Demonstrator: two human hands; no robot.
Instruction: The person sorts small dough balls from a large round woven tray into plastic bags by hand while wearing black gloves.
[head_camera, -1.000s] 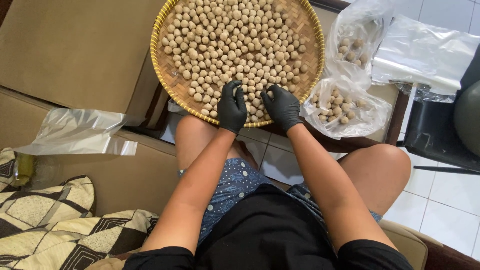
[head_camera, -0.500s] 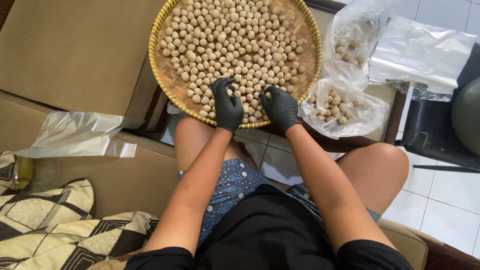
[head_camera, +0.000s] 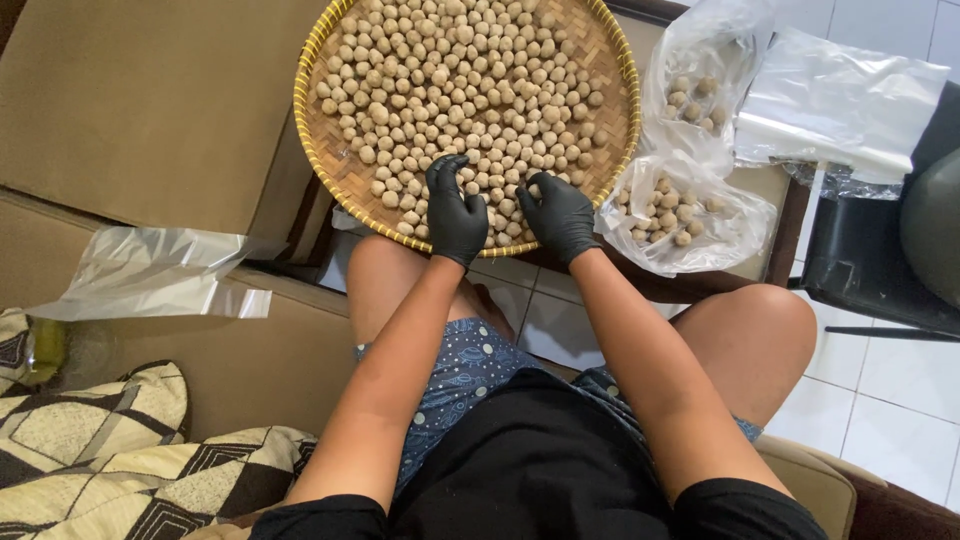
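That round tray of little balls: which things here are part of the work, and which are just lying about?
In use:
woven tray
beige balls
left hand, gloved, on the balls
right hand, gloved, on the balls
bags of balls

Lying about:
empty plastic bags
patterned cushion

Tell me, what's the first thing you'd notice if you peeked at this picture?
A big round woven tray at the top middle, covered with small pale brown balls. At its near edge, the left hand and right hand, both in black gloves, rest among the balls. To the right lie clear plastic bags with more balls inside.
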